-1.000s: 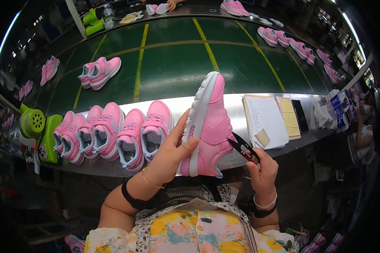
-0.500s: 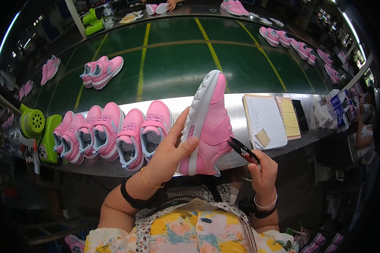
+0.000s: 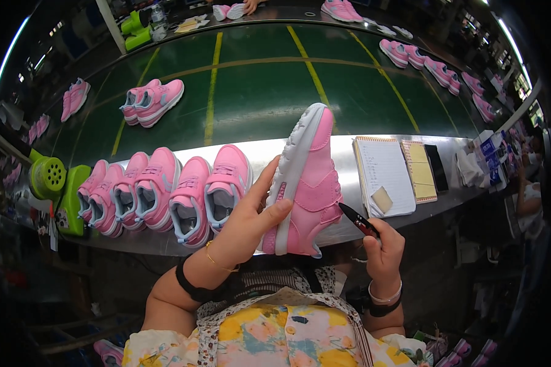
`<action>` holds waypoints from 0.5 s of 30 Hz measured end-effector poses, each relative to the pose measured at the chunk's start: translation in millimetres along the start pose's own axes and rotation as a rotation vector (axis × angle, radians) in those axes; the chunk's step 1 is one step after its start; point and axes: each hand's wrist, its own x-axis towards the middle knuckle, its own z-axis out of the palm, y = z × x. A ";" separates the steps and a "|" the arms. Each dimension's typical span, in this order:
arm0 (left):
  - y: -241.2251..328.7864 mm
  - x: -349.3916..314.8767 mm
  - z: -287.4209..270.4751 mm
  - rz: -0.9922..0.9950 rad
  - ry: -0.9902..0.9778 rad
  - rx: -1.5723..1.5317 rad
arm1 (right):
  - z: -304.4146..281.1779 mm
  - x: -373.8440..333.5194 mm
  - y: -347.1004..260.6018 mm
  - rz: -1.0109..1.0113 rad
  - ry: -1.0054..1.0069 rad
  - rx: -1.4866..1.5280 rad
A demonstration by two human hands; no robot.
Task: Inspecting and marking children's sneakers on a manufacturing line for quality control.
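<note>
The left hand (image 3: 251, 223) grips a pink sports shoe with a thick white sole (image 3: 312, 189), its thumb pressed along the sole's side and its other fingers passing behind the sole. The shoe stands toe up in front of the person's body, tilted slightly, with its sole toward the left. The right hand (image 3: 384, 248) has its fingers closed around small black metal thread snips (image 3: 359, 220), whose pointed tip is right at the shoe's strap edge; whether the two touch, I cannot tell. Left of the held shoe, a row of pink shoes with pale blue linings (image 3: 159, 177) stands on a shiny metal worktop (image 3: 340, 147), beside a lime-green rounded machine (image 3: 73, 196). To the right lie a spiral-bound white paper notebook (image 3: 386, 171) with a small beige square block (image 3: 382, 200) on it, a yellow ruled notepad (image 3: 420, 171) and a flat black rectangular slab (image 3: 436, 168). Beyond the worktop, a pink pair with white soles (image 3: 153, 103) rests on a dark green surface with yellow lines (image 3: 257, 92)
</note>
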 end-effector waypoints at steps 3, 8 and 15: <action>-3.6 -3.4 -5.3 0.009 0.009 -0.072 | 11.6 1.1 4.3 0.361 0.182 0.194; -2.2 -13.7 10.4 -0.144 -0.009 -0.362 | 26.4 -0.1 34.4 0.273 0.020 -0.122; -30.6 -10.1 12.6 0.153 -0.079 0.494 | 51.1 -7.8 -2.4 0.362 -0.029 1.138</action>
